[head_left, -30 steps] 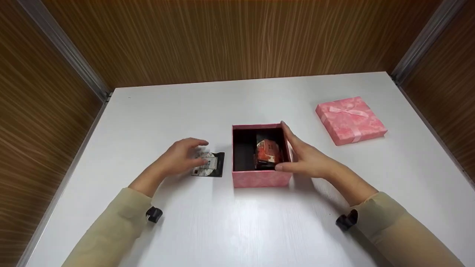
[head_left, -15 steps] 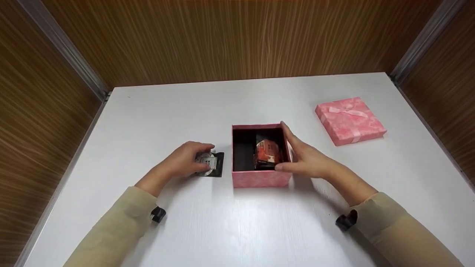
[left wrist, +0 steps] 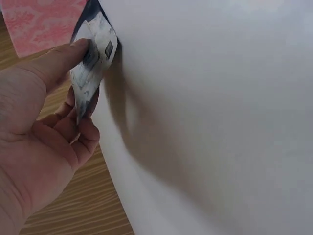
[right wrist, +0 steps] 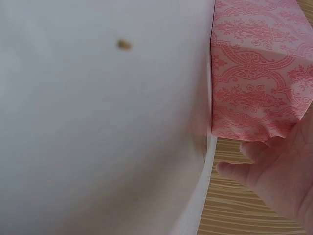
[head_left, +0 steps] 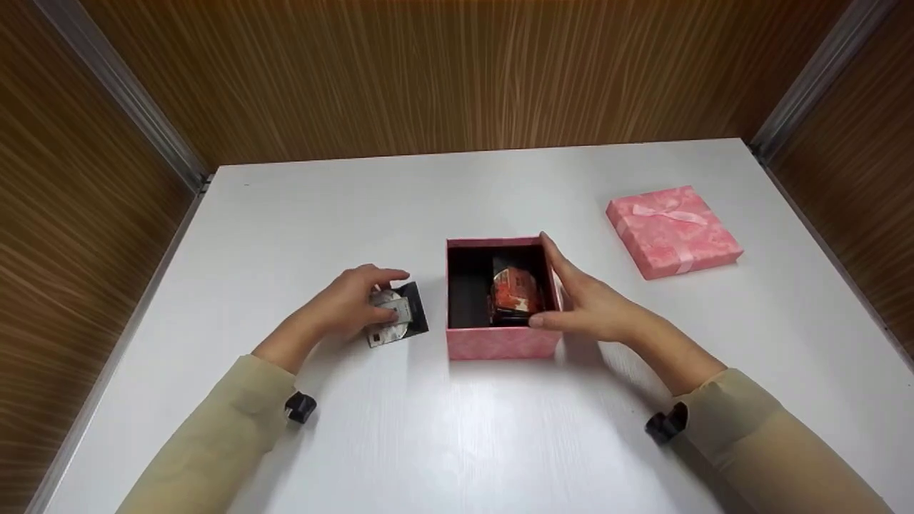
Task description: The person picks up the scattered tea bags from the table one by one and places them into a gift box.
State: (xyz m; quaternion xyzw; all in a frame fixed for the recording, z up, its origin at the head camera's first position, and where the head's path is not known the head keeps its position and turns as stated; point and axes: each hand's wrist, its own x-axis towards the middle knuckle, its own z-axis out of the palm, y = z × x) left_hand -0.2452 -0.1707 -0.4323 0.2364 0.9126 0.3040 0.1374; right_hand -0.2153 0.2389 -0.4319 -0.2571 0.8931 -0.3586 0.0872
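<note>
A flat black-and-white printed sachet (head_left: 416, 313) is pinched by my left hand (head_left: 346, 303), thumb on its printed face and fingers behind. In the left wrist view the sachet (left wrist: 101, 36) is tilted, its lower edge close to the tabletop. To its right stands an open pink box (head_left: 503, 345) with a dark inside. An orange-red printed packet (head_left: 515, 289) lies in the box's right half, with dark edges below it. My right hand (head_left: 596, 307) rests against the box's right side, thumb at the near rim and a finger at the far corner.
The pink lid (head_left: 675, 232) with a ribbon bow lies at the back right of the white table (head_left: 485, 442). Wood-grain panels (head_left: 457, 78) close in the table at the back and both sides.
My left hand has taken hold of the sachet, turned it slightly and drawn it a little to the left. The right hand and the box have stayed in place.
</note>
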